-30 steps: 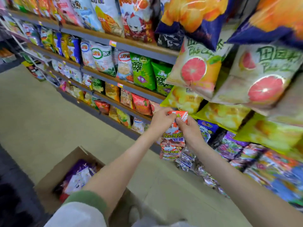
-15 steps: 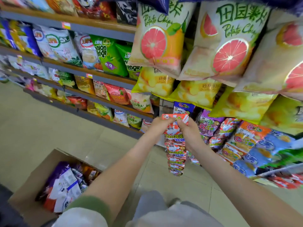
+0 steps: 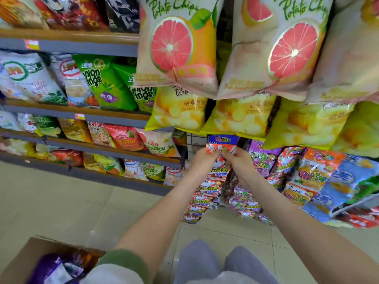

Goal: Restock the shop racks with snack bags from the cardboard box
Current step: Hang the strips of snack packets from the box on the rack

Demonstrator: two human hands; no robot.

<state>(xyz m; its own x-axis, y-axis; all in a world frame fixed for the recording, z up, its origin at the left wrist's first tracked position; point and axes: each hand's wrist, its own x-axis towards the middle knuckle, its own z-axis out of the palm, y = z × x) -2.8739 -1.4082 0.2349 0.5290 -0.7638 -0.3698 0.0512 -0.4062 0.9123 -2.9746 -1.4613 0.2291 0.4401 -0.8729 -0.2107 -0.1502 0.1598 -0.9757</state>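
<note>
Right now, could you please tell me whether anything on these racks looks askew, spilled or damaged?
Nothing stands out. The red-and-white snack strip hangs freely from the left hand and right hand, which pinch its top edge. The shelf bags sit in tidy rows, and nothing looks spilled or torn.

Across the top of the frame, cream chip bags (image 3: 176, 48) are showing pink grapefruit slices and green lettering. Beneath them, yellow bags (image 3: 180, 111) are showing pale chips. At centre left, onion-ring bags (image 3: 106, 85) are showing bright green. The packet strip (image 3: 207, 187) at centre is showing red, white and blue. At lower left, a white sleeve (image 3: 110, 273) is showing a green cuff.
</note>
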